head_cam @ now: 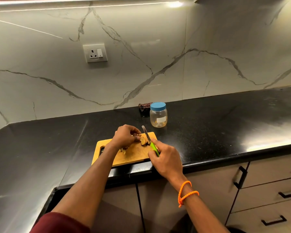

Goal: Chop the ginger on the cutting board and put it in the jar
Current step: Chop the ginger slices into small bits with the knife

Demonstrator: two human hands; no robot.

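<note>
- Chopping in progress: your right hand [165, 158] is wrapped round the green handle of the knife [149, 140], blade pointing away from you and slightly left, tip just past the far edge of the cutting board [134, 153]
- Your left hand [125, 136] has its fingers curled down onto the ginger [143, 140], pinning it near the far right corner of the board; fingertips sit just left of the blade
- Key relation — the ginger lies directly between the two hands, touching or nearly touching the blade's left face; its long axis looks to run roughly crosswise to the blade, though it is too small to be sure
- A few cut bits [123, 150] lie on the board nearer you, partly under the left wrist
- Jar [158, 115] stands on the counter [225, 132] beyond the board, to the right, blue lid on — it will need opening first
- Judgement: keep the left fingertips tucked back; they are the closest thing to the edge
</note>
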